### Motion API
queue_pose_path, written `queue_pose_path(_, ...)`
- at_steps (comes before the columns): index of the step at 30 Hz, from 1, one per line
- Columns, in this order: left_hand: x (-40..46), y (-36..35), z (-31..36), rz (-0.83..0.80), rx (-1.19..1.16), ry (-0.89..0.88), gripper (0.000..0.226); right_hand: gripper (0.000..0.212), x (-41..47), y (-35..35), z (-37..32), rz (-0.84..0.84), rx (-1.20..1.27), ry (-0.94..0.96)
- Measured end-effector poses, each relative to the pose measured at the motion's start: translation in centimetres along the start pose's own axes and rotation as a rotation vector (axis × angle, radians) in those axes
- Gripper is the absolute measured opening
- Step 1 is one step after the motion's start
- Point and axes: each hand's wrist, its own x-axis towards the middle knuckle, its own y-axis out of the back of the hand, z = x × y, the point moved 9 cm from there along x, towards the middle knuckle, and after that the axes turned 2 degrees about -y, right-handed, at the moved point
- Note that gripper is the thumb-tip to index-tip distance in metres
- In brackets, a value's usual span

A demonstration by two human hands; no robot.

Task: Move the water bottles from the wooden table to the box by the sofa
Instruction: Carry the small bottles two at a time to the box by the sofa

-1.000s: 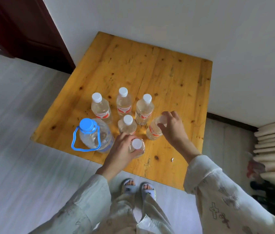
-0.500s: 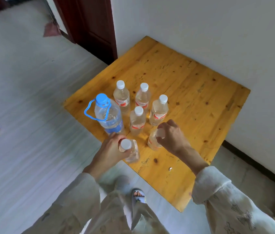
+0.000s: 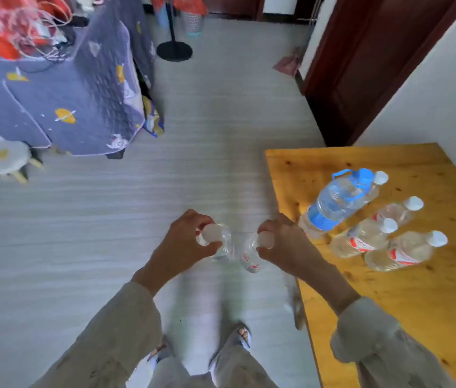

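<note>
both small bottles are now off the desk [image 3: 406, 298], where a second ago they stood among the group; the view has swung from the desk towards the open floor [image 3: 109, 233]. the left hand [image 3: 182, 247] has its fingers [image 3: 193, 219] curled round the neck of the left bottle [image 3: 222, 245], just under its white cap. the right hand [image 3: 285, 245] pinches the right bottle [image 3: 250, 256] in the same way. both bottles hang over the floor, just beside the desk's near edge, close together but apart. still on the desk: the large blue-capped bottle [image 3: 338, 203] and four small bottles, one [image 3: 378, 180] mostly hidden behind it, the others [image 3: 361, 236] [image 3: 400, 208] [image 3: 406, 250] just beside it. judgement: the first pair is lifted and in carry; the box is not in view. a quilt-covered piece of furniture [image 3: 67, 102], possibly the sofa, lies well apart from the desk, across the floor. five bottles remain to move.
</note>
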Motion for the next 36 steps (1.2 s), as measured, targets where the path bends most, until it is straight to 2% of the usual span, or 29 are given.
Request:
queue_pose_path(4,-4.8,9.6,-6.4,0.161,-0.004,0.110,0.032,0.033,3.2,-3.6,-11.0,-0.030,-0.074,0.193)
queue_pose_path(15,-18.7,35.3,-21.0,0.566,0.114,0.351,0.029,0.030,7.9,-14.9,-42.8,-0.182,-0.017,0.547)
queue_pose_path(25,-28.7,53.3,-29.9,1.021,0.124,0.597,0.033,0.024,10.5,-23.6,-69.5,-0.334,-0.058,0.956)
queue_pose_path(31,-32.0,63.2,-35.0,1.189,0.208,0.740,0.031,0.019,13.6,-29.1,-83.6,-0.451,-0.065,1.150)
queue_pose_path(36,-34.0,70.9,-38.4,1.318,0.234,0.828,0.031,0.020,15.9,-31.8,-94.5,-0.473,-0.053,1.257)
